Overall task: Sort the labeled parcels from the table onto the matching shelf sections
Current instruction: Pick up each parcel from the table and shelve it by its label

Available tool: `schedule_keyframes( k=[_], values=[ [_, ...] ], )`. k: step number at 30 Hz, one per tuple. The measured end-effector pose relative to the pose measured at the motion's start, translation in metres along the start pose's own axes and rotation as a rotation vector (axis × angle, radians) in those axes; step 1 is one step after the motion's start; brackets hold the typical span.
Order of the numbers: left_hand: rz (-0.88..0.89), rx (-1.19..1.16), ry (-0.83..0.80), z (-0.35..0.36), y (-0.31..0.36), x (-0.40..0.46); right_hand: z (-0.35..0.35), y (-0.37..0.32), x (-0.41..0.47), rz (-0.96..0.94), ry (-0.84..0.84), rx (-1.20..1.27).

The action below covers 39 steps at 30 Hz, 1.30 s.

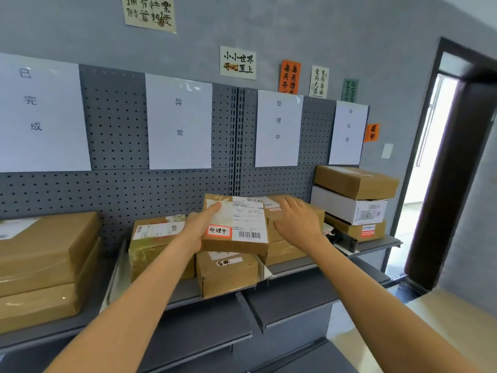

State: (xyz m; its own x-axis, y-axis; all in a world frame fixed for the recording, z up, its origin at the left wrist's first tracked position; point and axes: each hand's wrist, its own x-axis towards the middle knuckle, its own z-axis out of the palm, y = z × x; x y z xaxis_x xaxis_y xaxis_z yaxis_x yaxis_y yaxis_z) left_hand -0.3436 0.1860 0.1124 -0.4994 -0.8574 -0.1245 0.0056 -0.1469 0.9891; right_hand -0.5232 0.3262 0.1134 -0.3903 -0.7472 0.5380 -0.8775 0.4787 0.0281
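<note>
Left hand (200, 227) grips the held parcel (236, 224) at its left edge, thumb on top. Right hand (295, 219), fingers spread and flat, rests on a brown box (295, 211) just right of that parcel. Parcel hovers above the shelf (295, 297), below the 处理中 sign (278, 129).
</note>
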Motion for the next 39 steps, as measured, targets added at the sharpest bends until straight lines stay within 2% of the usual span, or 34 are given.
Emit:
schedule_keyframes(
  k=[10, 22, 35, 39],
  values=[
    [-0.020, -0.010, 0.029, 0.070, 0.007, 0.087, 0.040, 0.087, 0.066, 0.050, -0.041, -0.020],
    [-0.071, -0.124, 0.164, 0.152, 0.011, 0.198, 0.111, 0.167, 0.198, -0.115, -0.047, 0.035],
    [-0.122, -0.086, 0.342, 0.178, -0.004, 0.279, 0.173, 0.193, 0.265, -0.189, -0.084, 0.071],
    [-0.151, -0.064, 0.324, 0.177, -0.007, 0.290, 0.183, 0.195, 0.270, -0.208, -0.131, 0.064]
  ],
)
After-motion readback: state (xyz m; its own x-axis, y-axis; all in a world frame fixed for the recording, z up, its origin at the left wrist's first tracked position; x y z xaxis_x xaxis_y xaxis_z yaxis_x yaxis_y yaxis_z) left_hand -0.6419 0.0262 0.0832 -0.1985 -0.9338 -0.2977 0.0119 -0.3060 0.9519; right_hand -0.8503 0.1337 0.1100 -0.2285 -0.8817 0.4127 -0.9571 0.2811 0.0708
